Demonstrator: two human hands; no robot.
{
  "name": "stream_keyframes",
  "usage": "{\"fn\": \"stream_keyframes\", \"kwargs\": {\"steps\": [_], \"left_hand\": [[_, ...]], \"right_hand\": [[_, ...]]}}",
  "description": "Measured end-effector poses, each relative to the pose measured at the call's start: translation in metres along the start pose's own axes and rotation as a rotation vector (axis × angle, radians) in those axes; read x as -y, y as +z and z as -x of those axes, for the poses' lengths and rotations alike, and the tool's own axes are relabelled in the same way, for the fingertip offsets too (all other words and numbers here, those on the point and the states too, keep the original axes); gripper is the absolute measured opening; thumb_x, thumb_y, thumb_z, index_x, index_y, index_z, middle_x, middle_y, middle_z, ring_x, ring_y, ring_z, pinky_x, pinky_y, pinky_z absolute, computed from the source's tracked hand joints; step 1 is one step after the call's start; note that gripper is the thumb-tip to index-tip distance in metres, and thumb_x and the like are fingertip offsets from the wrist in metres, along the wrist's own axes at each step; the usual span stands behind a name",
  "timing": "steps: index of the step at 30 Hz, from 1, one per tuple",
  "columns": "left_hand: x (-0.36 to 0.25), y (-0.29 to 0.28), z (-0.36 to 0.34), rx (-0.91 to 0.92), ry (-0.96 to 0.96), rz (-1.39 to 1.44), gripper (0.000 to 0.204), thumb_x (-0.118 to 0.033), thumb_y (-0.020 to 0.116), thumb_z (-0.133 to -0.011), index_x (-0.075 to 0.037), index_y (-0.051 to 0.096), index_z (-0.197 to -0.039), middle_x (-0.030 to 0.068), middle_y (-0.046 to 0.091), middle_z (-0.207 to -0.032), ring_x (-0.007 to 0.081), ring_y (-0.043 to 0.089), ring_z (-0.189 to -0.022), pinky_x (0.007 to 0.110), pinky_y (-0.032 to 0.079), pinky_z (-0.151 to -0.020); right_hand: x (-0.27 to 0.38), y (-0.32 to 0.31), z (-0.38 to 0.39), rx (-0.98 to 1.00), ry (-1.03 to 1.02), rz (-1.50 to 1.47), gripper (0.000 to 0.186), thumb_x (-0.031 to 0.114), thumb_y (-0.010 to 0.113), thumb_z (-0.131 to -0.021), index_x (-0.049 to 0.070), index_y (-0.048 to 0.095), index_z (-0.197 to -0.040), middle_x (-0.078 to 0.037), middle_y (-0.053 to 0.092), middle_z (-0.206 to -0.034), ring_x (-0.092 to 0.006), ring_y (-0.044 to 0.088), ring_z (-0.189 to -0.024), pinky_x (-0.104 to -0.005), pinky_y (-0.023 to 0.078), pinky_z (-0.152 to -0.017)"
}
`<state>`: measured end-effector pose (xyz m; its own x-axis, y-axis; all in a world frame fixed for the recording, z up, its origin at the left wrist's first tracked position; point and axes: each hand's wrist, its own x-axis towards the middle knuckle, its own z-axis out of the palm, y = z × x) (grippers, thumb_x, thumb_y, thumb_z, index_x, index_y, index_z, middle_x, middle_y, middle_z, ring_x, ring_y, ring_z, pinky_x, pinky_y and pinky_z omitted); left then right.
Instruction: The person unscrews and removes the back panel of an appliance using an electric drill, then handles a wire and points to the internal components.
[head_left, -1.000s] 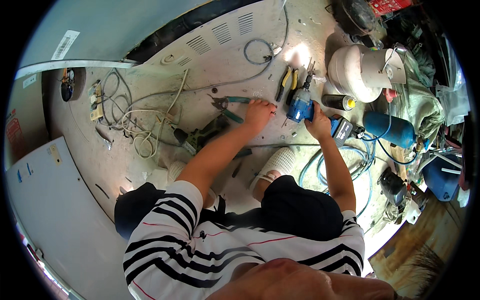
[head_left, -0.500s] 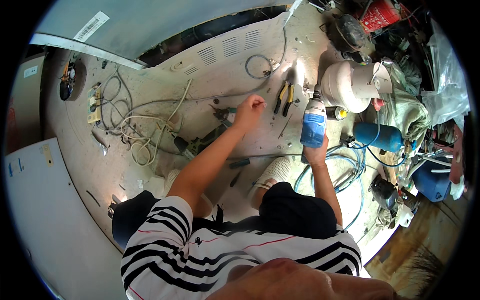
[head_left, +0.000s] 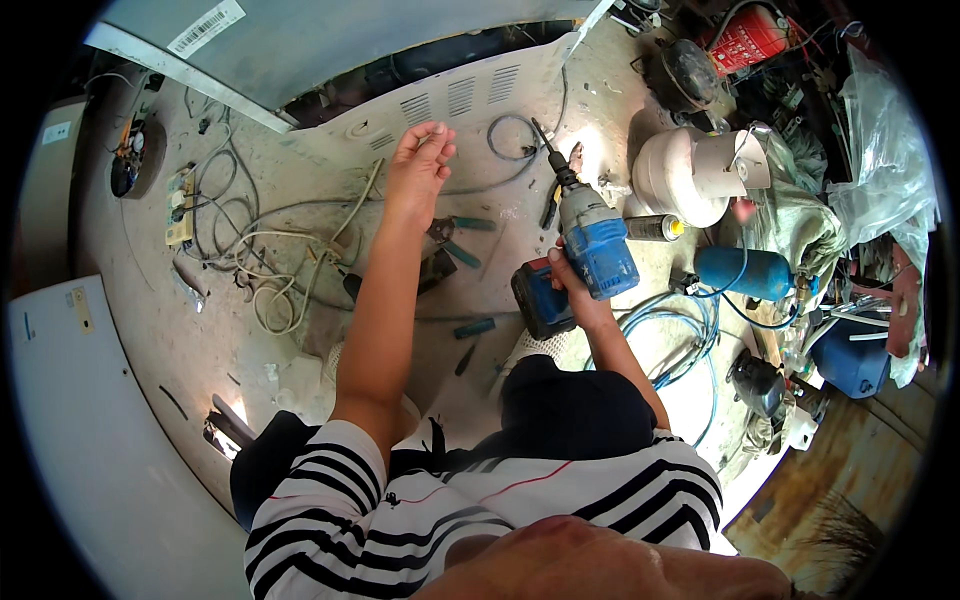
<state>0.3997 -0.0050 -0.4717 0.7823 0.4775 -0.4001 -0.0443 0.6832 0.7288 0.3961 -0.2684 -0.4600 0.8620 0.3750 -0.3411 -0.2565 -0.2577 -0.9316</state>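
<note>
My left hand (head_left: 420, 160) is raised beside the white vented panel (head_left: 470, 95), its fingertips pinched together; anything between them is too small to make out. Lower and to the right, my right hand (head_left: 570, 280) grips a blue cordless drill (head_left: 598, 258) with a dark battery at its base and a long bit tilted up toward the panel. On the floor between my arms lie teal-handled cutters (head_left: 460, 250) and a dark power tool (head_left: 430, 270). Yellow-handled pliers (head_left: 550, 205) are partly hidden behind the drill's nose.
Cables and a power strip (head_left: 180, 205) lie at left, beside a white appliance door (head_left: 90, 420). At right are a white gas cylinder (head_left: 665, 175), a spray can (head_left: 650, 228), a blue cylinder (head_left: 745, 270), coiled blue hose (head_left: 705, 350), a red container (head_left: 750, 35) and plastic sheeting (head_left: 880, 180).
My left hand has risen forward toward the vented panel. My right hand has lifted and turned the drill, which now has its bit pointing up and forward and its battery showing.
</note>
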Motion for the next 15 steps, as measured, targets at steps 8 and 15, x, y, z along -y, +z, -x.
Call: {"fn": "stream_keyframes", "kwargs": {"steps": [8, 15], "left_hand": [[0.011, 0.011, 0.004, -0.015, -0.136, -0.032, 0.022, -0.023, 0.069, -0.088, -0.014, 0.061, -0.107, -0.0041, 0.064, -0.099, 0.0037, 0.055, -0.082, 0.02, 0.04, -0.067], [0.027, 0.019, 0.001, 0.007, -0.182, 0.048, 0.029, -0.026, 0.067, -0.089, -0.011, 0.061, -0.114, -0.0031, 0.065, -0.103, 0.0042, 0.056, -0.082, 0.021, 0.043, -0.07]], "right_hand": [[-0.019, -0.017, -0.013, 0.068, -0.354, 0.553, 0.018, 0.026, 0.063, -0.088, 0.009, 0.065, -0.095, -0.011, 0.065, -0.089, -0.0308, 0.062, -0.082, -0.041, 0.048, -0.072], [-0.032, -0.025, -0.018, 0.126, -0.562, 0.635, 0.024, 0.025, 0.061, -0.086, 0.012, 0.064, -0.106, -0.01, 0.065, -0.103, -0.033, 0.06, -0.097, -0.0444, 0.047, -0.082]]}}
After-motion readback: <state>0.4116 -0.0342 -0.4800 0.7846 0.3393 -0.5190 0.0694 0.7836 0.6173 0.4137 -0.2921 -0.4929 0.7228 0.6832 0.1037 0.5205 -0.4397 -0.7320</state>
